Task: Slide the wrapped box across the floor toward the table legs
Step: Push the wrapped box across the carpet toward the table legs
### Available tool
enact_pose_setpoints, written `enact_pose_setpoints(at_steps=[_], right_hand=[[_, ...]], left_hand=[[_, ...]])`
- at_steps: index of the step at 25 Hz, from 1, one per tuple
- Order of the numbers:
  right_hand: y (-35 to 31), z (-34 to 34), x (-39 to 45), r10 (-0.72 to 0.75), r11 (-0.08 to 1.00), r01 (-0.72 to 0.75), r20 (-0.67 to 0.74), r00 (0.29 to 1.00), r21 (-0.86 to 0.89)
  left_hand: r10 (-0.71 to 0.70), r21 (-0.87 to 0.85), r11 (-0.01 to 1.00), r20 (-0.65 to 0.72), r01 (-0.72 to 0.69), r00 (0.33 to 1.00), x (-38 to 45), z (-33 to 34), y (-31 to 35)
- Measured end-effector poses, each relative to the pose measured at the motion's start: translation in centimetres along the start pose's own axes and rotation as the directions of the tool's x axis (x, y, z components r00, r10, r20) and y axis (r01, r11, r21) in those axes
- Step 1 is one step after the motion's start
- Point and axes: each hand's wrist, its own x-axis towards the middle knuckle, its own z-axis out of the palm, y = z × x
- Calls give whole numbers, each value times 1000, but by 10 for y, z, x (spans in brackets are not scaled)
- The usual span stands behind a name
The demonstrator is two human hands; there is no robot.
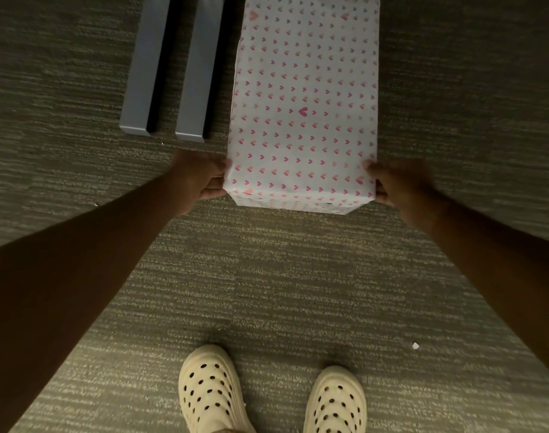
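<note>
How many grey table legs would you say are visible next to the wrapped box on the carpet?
2. One grey leg lies farther left; the other leg runs just left of the wrapped box. Both reach past the top edge, so others may be out of view.

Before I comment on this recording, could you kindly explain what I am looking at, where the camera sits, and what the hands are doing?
There is no machine here: a person wears a camera on their head, looking down at their own arms and feet. The left hand and right hand grip the near corners of a wrapped box covered in heart-patterned paper, lying on the carpet. Two grey table legs lie just left of it. The cream clogs are the person's shoes.
</note>
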Motion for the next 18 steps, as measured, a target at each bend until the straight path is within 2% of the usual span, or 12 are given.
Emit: enact_pose_setpoints(at_steps=[10, 18], right_hand=[[-10, -6, 3, 23, 999, -20, 101, 995, -35], [-37, -1, 15, -21, 1000, 21, 67, 998, -12]], left_hand=[[74, 9, 997, -39, -74, 996, 2, 3, 6], [113, -3, 993, -79, -114, 990, 13, -2, 33]])
